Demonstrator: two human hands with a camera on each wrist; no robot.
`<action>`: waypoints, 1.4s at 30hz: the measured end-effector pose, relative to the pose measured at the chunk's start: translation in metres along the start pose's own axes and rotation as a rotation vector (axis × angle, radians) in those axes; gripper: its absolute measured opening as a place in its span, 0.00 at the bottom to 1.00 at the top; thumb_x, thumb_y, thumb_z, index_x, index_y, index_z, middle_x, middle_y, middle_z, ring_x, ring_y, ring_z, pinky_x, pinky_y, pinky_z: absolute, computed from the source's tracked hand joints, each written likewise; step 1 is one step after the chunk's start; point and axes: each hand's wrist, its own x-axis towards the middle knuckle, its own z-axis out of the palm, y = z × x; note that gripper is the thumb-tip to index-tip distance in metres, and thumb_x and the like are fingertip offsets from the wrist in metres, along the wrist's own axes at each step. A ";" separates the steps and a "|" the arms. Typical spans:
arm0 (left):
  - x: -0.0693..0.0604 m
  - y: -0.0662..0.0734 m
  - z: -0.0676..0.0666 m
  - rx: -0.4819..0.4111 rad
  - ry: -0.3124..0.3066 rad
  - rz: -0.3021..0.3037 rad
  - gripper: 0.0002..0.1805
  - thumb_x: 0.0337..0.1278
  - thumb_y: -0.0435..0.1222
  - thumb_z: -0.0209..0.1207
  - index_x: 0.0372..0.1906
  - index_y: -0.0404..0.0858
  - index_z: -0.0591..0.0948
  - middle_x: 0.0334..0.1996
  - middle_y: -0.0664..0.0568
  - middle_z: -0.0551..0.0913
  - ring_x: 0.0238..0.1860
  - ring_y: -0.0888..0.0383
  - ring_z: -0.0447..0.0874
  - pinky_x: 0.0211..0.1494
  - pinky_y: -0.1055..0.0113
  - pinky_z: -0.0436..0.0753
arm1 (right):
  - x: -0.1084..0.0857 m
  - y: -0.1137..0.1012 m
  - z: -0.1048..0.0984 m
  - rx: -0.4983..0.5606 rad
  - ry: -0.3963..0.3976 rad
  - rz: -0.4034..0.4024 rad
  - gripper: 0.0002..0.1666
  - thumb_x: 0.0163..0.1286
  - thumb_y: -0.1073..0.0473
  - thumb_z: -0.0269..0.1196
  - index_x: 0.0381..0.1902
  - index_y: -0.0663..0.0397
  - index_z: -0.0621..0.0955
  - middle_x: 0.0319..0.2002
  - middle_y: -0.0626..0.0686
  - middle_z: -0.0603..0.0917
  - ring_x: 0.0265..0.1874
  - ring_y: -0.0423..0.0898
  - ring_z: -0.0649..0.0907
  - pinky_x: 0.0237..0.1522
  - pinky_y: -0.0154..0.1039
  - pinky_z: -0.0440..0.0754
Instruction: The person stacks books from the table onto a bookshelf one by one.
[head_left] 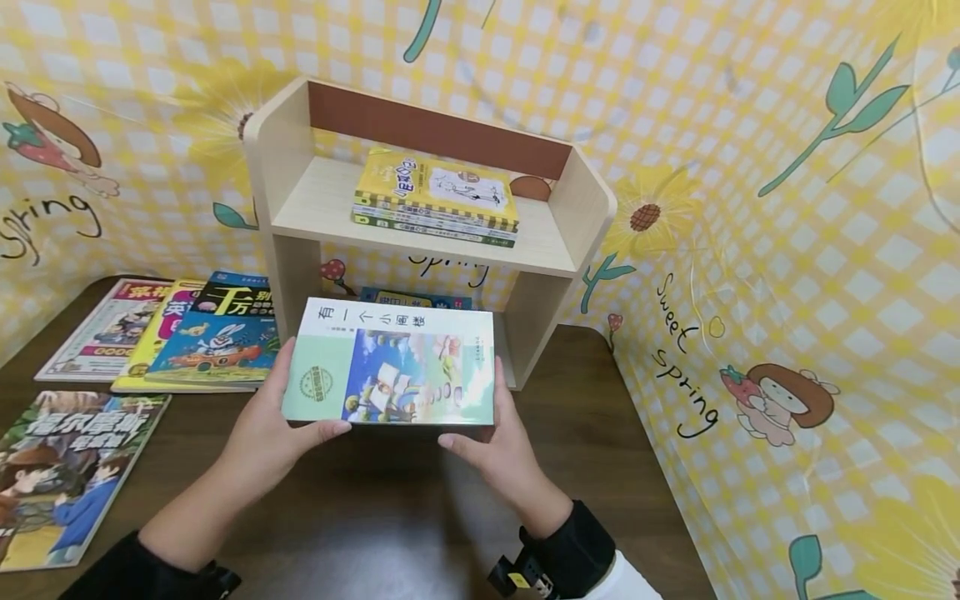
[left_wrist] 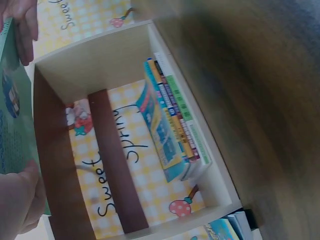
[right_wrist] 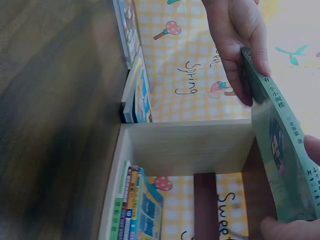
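Observation:
Both hands hold a pale green and white paperback book [head_left: 405, 367] in front of the small bookshelf, its illustrated cover facing up. My left hand [head_left: 258, 429] grips the left end, with the thumb along the near edge. At the other end my right hand [head_left: 506, 437] holds it the same way. The book's spine [right_wrist: 287, 122] shows in the right wrist view, and the left wrist view catches its green back [left_wrist: 15, 125]. Behind it stands the two-tier wooden bookshelf [head_left: 558, 304]. A stack of yellow-covered books [head_left: 438, 196] lies on the upper shelf.
More books [left_wrist: 175, 117] lie stacked on the lower level, mostly hidden by the held book in the head view. Left of the shelf, several magazines and books [head_left: 213, 329] overlap on the dark wooden table [head_left: 375, 517]. Another comic-style magazine [head_left: 71, 475] lies nearer. Yellow checked cloth [head_left: 750, 250] surrounds the table.

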 end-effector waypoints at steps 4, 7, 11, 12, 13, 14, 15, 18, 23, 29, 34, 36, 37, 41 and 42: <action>0.000 0.006 -0.002 0.003 0.003 0.045 0.61 0.51 0.42 0.70 0.78 0.47 0.37 0.64 0.36 0.67 0.56 0.42 0.73 0.48 0.74 0.76 | 0.000 -0.002 -0.001 -0.084 -0.011 -0.057 0.61 0.66 0.68 0.62 0.76 0.47 0.31 0.77 0.49 0.41 0.68 0.49 0.66 0.59 0.31 0.73; 0.000 0.009 -0.001 -0.013 0.014 0.094 0.60 0.51 0.40 0.70 0.78 0.48 0.38 0.64 0.37 0.67 0.55 0.43 0.74 0.44 0.82 0.73 | 0.001 -0.002 -0.002 -0.127 0.003 -0.080 0.58 0.67 0.65 0.62 0.76 0.48 0.33 0.77 0.49 0.39 0.70 0.49 0.60 0.62 0.31 0.69; 0.000 0.016 -0.001 -0.026 0.033 0.167 0.59 0.51 0.39 0.70 0.78 0.52 0.39 0.63 0.39 0.67 0.55 0.43 0.74 0.45 0.83 0.73 | 0.002 -0.008 -0.003 -0.183 0.020 -0.106 0.58 0.67 0.65 0.62 0.76 0.51 0.34 0.77 0.52 0.43 0.71 0.51 0.57 0.70 0.43 0.58; 0.000 0.019 -0.002 -0.024 0.038 0.183 0.59 0.51 0.39 0.70 0.78 0.53 0.39 0.63 0.39 0.67 0.55 0.43 0.73 0.46 0.84 0.72 | 0.003 -0.011 -0.004 -0.193 0.025 -0.111 0.58 0.67 0.66 0.62 0.77 0.51 0.34 0.76 0.52 0.45 0.71 0.51 0.58 0.71 0.47 0.56; 0.002 0.022 -0.002 -0.026 0.040 0.199 0.59 0.51 0.39 0.70 0.77 0.53 0.39 0.64 0.40 0.66 0.56 0.43 0.73 0.46 0.84 0.72 | 0.004 -0.014 -0.005 -0.203 0.029 -0.120 0.58 0.67 0.66 0.62 0.77 0.50 0.35 0.76 0.53 0.47 0.71 0.52 0.58 0.71 0.50 0.53; 0.004 0.026 -0.003 -0.029 0.043 0.216 0.59 0.51 0.39 0.70 0.77 0.53 0.40 0.64 0.40 0.66 0.56 0.44 0.72 0.47 0.85 0.72 | 0.006 -0.017 -0.006 -0.209 0.031 -0.130 0.57 0.67 0.67 0.62 0.77 0.51 0.35 0.76 0.53 0.48 0.71 0.52 0.58 0.72 0.52 0.51; 0.006 0.030 -0.004 -0.026 0.046 0.233 0.59 0.51 0.39 0.70 0.77 0.52 0.40 0.64 0.41 0.66 0.56 0.45 0.72 0.47 0.85 0.71 | 0.008 -0.021 -0.007 -0.217 0.034 -0.139 0.57 0.67 0.67 0.61 0.77 0.51 0.35 0.76 0.53 0.49 0.71 0.51 0.57 0.72 0.54 0.50; 0.016 0.044 -0.008 -0.028 0.046 0.270 0.58 0.51 0.39 0.70 0.77 0.52 0.41 0.65 0.43 0.66 0.56 0.47 0.71 0.49 0.85 0.71 | 0.016 -0.033 -0.012 -0.239 0.051 -0.150 0.56 0.68 0.67 0.61 0.77 0.48 0.36 0.76 0.49 0.48 0.73 0.47 0.53 0.73 0.52 0.46; 0.039 0.066 -0.014 -0.019 0.052 0.289 0.57 0.50 0.40 0.70 0.77 0.54 0.43 0.60 0.45 0.70 0.52 0.51 0.75 0.50 0.76 0.77 | 0.037 -0.055 -0.021 -0.273 0.070 -0.162 0.55 0.68 0.65 0.61 0.77 0.47 0.36 0.77 0.44 0.47 0.74 0.40 0.48 0.74 0.47 0.43; 0.070 0.085 -0.024 -0.022 0.027 0.251 0.57 0.51 0.41 0.70 0.77 0.54 0.42 0.60 0.45 0.71 0.56 0.49 0.75 0.60 0.50 0.76 | 0.069 -0.076 -0.030 -0.319 0.062 -0.196 0.55 0.68 0.64 0.61 0.77 0.47 0.38 0.76 0.46 0.48 0.74 0.39 0.47 0.74 0.45 0.41; 0.091 0.090 -0.031 -0.027 -0.013 0.194 0.59 0.51 0.44 0.70 0.77 0.54 0.39 0.62 0.42 0.69 0.60 0.45 0.71 0.64 0.44 0.69 | 0.088 -0.086 -0.032 -0.301 0.060 -0.141 0.53 0.68 0.66 0.60 0.77 0.49 0.38 0.77 0.48 0.48 0.74 0.40 0.49 0.74 0.42 0.45; 0.098 0.091 -0.033 -0.026 -0.028 0.175 0.61 0.50 0.44 0.70 0.77 0.54 0.37 0.63 0.42 0.68 0.60 0.45 0.70 0.65 0.44 0.67 | 0.093 -0.091 -0.031 -0.302 0.059 -0.129 0.52 0.68 0.67 0.60 0.77 0.51 0.39 0.76 0.50 0.50 0.74 0.41 0.51 0.74 0.42 0.46; 0.102 0.092 -0.034 -0.030 -0.035 0.171 0.61 0.49 0.44 0.71 0.77 0.54 0.37 0.63 0.42 0.68 0.61 0.45 0.70 0.65 0.45 0.67 | 0.096 -0.092 -0.032 -0.300 0.058 -0.125 0.52 0.68 0.68 0.60 0.77 0.52 0.40 0.76 0.51 0.51 0.74 0.43 0.52 0.74 0.43 0.47; 0.115 0.096 -0.037 -0.023 -0.049 0.159 0.60 0.50 0.44 0.70 0.77 0.53 0.38 0.62 0.42 0.69 0.58 0.45 0.71 0.60 0.47 0.72 | 0.109 -0.095 -0.037 -0.331 0.063 -0.124 0.50 0.68 0.66 0.60 0.77 0.50 0.43 0.75 0.51 0.52 0.73 0.42 0.55 0.74 0.43 0.49; 0.118 0.098 -0.037 -0.022 -0.048 0.164 0.59 0.51 0.43 0.70 0.77 0.52 0.39 0.62 0.42 0.69 0.58 0.45 0.72 0.59 0.48 0.72 | 0.113 -0.094 -0.039 -0.346 0.069 -0.122 0.50 0.68 0.64 0.61 0.77 0.49 0.43 0.76 0.50 0.51 0.73 0.42 0.53 0.74 0.44 0.48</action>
